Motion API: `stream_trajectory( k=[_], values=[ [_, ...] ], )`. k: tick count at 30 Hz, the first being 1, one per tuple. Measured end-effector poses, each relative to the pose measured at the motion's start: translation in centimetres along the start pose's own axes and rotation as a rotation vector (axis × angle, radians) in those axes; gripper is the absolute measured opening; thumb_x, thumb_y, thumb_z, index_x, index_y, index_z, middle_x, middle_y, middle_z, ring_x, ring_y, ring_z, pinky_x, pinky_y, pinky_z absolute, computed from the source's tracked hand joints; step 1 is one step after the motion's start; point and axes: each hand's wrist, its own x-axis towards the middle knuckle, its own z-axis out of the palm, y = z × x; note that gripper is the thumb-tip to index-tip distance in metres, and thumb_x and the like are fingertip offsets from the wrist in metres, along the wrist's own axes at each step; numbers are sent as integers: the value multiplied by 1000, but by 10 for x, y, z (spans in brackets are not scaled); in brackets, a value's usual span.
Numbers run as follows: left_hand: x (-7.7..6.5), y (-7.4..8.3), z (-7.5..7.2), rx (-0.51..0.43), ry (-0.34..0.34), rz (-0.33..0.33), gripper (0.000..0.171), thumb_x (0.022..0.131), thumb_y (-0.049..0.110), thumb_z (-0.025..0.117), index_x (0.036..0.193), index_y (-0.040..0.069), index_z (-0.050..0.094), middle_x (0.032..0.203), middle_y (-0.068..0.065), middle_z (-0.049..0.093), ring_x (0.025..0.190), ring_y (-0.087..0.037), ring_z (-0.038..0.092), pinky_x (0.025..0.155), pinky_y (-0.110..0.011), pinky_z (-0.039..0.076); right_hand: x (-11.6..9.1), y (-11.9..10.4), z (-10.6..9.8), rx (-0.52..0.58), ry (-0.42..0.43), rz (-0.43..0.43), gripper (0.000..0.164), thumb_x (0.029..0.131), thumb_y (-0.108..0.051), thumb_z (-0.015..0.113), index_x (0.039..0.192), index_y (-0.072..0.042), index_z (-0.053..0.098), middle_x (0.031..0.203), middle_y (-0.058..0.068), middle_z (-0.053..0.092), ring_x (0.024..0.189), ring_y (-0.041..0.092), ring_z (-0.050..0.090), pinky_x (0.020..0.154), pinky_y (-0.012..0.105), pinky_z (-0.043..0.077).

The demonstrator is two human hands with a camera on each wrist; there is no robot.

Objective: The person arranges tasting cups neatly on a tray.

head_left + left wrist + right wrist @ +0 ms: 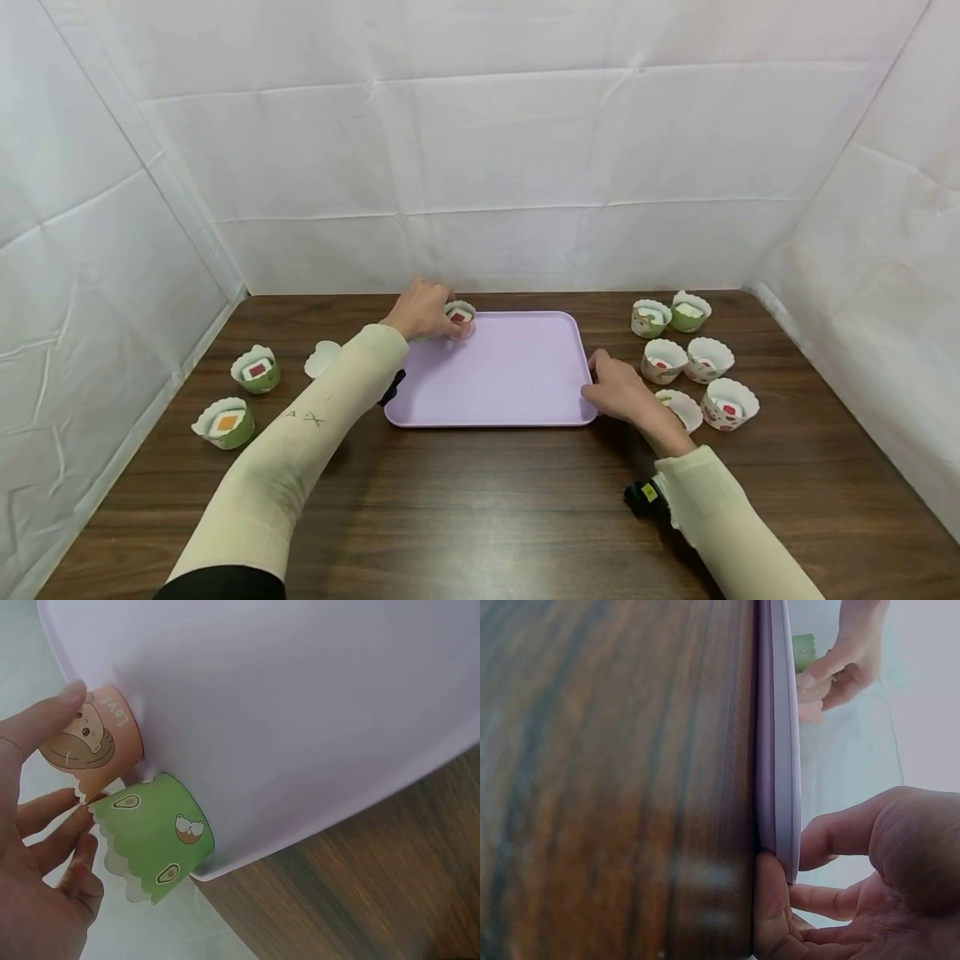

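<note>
Head view puts my left hand (423, 310) at the far left corner of a lilac tray (517, 367) that lies on a dark wood desk (480, 508). My left thumb and fingers are pinching a pink-orange paper cup (105, 742), and a white piece with a dark red square shows inside it. From the left wrist, I see a printed face and the word LOVE on its side. Its base is at the tray, but I can't tell whether it rests its full weight there. Just beside it, in the same corner, stands a green avocado cup (154, 832), close to my curled lower fingers.

My right hand (618, 387) is pinching the tray's edge near its near right corner. Seen from the right wrist, the thumb lies on the inner side of the rim and a finger reaches beneath it.

To the left on the desk are two more cups: a green cup with a dark red square (264, 384) and, nearer me, a green cup with an orange square (238, 435). A pale scalloped cup (321, 360) is partly hidden by my left sleeve (315, 433). Six filled cups (662, 371) stand in a cluster to the right of the tray, the nearest ones beside my right wrist. White cloth (495, 150) hangs behind the desk and along both sides.
</note>
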Motion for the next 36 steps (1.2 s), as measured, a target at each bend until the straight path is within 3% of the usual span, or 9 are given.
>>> stream_trajectory(
  k=[6, 12, 21, 32, 36],
  values=[
    [-9, -2, -5, -71, 23, 3, 70, 84, 48, 79, 136, 3, 63, 133, -16, 67, 121, -34, 53, 108, -43, 42, 0, 0, 0, -4, 0, 4, 43, 88, -13, 59, 125, 6, 50, 106, 22, 63, 85, 29, 59, 64, 29, 49],
    [-25, -4, -18, -233, 91, -25, 58, 91, 45, 72, 132, 5, 65, 139, -18, 61, 133, -38, 47, 113, -52, 47, -1, -2, 0, 7, 0, 5, 42, 88, -13, 58, 124, 5, 50, 106, 23, 64, 84, 29, 60, 64, 29, 50],
    [-53, -2, -43, -311, 191, 34, 46, 95, 36, 71, 125, 1, 68, 132, -21, 65, 123, -39, 60, 105, -52, 54, -1, -1, 0, 11, 19, -11, 40, 91, -13, 56, 125, 7, 51, 103, 22, 64, 83, 29, 60, 63, 29, 51],
    [-103, -17, -50, -292, 259, -121, 47, 96, 45, 65, 122, 6, 68, 117, -16, 68, 108, -32, 62, 92, -50, 55, -1, 1, 2, 0, 16, -26, 38, 90, -10, 54, 123, 8, 51, 104, 23, 64, 89, 32, 60, 69, 33, 52],
    [-120, -29, -51, -303, 328, -131, 44, 98, 40, 66, 123, 3, 68, 118, -18, 68, 108, -35, 63, 92, -51, 55, -1, 1, 0, 0, 23, -26, 38, 90, -10, 54, 123, 8, 51, 104, 22, 63, 88, 31, 60, 68, 32, 52]
  ],
)
